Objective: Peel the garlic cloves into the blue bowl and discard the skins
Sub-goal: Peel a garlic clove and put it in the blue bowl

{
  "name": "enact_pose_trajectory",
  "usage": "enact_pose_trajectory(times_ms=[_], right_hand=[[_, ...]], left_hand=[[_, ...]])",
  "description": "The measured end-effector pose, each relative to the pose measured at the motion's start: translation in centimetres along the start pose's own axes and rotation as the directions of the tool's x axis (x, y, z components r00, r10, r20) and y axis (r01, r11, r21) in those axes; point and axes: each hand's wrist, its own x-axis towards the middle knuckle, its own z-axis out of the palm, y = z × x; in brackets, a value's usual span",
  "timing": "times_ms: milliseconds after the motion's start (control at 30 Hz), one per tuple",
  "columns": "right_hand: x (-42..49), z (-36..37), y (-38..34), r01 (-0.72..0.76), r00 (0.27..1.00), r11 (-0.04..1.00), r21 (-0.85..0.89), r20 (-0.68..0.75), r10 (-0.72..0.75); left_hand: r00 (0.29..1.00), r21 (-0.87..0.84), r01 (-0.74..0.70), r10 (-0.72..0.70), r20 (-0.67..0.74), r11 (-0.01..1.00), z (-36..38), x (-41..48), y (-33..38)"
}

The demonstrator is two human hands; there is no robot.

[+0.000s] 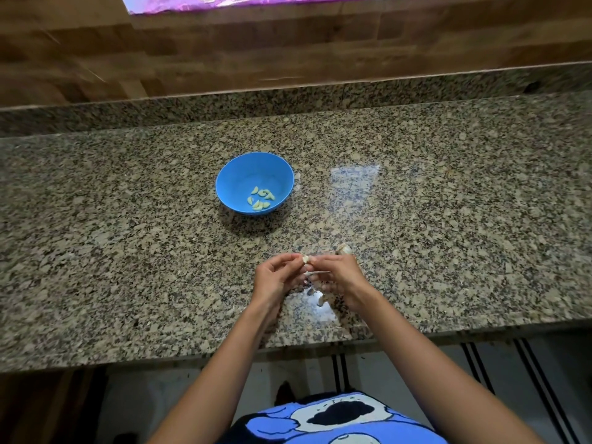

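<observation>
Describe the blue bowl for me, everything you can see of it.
The blue bowl is round, plain and smooth, plastic by the look, with a thin rim and no markings. It stands upright on the speckled granite countertop, casting a soft shadow on its near side. A handful of peeled garlic cloves, pale yellow-green, lie at its bottom. Nothing else touches it: the left hand and right hand pinch a garlic clove nearer the person, apart from the bowl.
</observation>
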Motion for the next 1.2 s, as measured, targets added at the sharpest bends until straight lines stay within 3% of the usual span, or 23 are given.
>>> enact_pose_trajectory(times_ms=[33,100,167,200,400,467,567,700,800,867,933,1033,1200], right_hand=[[0.1,0.0,0.2,0.005,1.0,1.0,-0.024,-0.024,-0.005],[0.6,0.1,0.8,0.103,0.983,0.956,-0.275,-0.119,-0.14],[0.8,0.3,1.3,0.153,0.947,0.861,-0.484,-0.177,-0.268],[0.8,0.4,1.4,0.154,0.939,0.856,-0.493,-0.198,-0.283],[0.5,0.7,1.3,0.147,0.942,0.88,-0.452,-0.208,-0.264],[0.3,0.8,1.1,0.14,0.951,0.901,-0.411,-0.197,-0.237],[0.0,0.6,0.3,0.037,0.989,0.99,-0.134,-0.137,-0.056],[-0.1,0.3,-0.4,-0.173,0.982,0.973,0.152,-0.05,0.183],[0.0,0.3,-0.2,-0.169,0.982,0.976,0.135,-0.057,0.178],[-0.1,0.2,0.0,-0.118,0.985,0.986,0.116,-0.111,0.131],[-0.1,-0.5,0.4,-0.051,0.982,0.998,0.03,-0.181,0.056],[-0.2,-1.4,0.8,-0.022,0.973,0.999,-0.028,-0.228,0.015],[-0.4,-2.0,1.7,-0.008,0.964,1.0,-0.005,-0.264,0.006]], left_hand=[[1.0,0.027,-0.014,0.013,0.001,1.0,-0.1,0.0,0.0],[0.998,0.176,-0.066,0.067,0.003,0.982,-0.3,0.3,0.0],[0.986,0.412,-0.153,0.164,0.01,0.898,-0.6,0.7,-0.1],[0.979,0.494,-0.184,0.202,0.016,0.85,-0.8,0.9,-0.3],[0.958,0.517,-0.265,0.284,0.045,0.814,0.3,0.2,-0.3],[0.966,0.467,-0.237,0.257,0.021,0.852,0.6,0.1,-0.2],[0.985,0.306,-0.154,0.169,-0.023,0.939,0.4,0.2,0.2],[0.997,0.121,-0.076,0.077,0.002,0.99,0.0,0.2,0.5],[0.998,0.041,-0.057,0.058,-0.031,0.998,-0.4,0.4,0.4],[0.982,0.089,-0.105,0.118,-0.149,0.99,-1.3,0.9,0.6],[0.916,0.378,-0.179,0.294,-0.274,0.908,-2.8,1.7,1.0],[0.87,0.761,-0.162,0.454,-0.19,0.628,-4.6,2.4,1.4],[0.809,0.883,-0.331,0.582,0.085,0.332,-2.3,1.9,0.3]])
